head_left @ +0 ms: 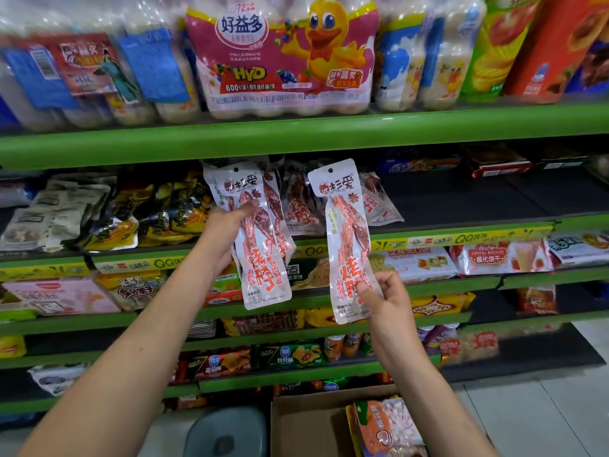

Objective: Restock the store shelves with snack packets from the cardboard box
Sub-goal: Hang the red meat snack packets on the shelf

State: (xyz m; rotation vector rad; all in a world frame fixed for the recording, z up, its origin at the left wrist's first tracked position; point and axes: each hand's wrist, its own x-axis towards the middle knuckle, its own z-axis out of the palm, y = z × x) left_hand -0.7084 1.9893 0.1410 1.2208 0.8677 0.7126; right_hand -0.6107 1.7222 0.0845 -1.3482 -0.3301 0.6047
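Your left hand (227, 225) grips stacked duck-neck packets (263, 239), right hand (385, 298) pinches single packet (346, 239), both raised before green shelf (296, 140) for placing.

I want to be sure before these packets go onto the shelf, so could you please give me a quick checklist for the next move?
1. Left hand grip on the left packets: ok, thumb across the front.
2. Right hand grip on the single packet: ok, pinched at its lower end.
3. Matching stock behind on the shelf: ok, same red print.
4. Free shelf space to the right: ok, dark and bare.
5. Number of packets in the left hand: cannot tell, they overlap.
6. Cardboard box stocked: ok, packets inside.
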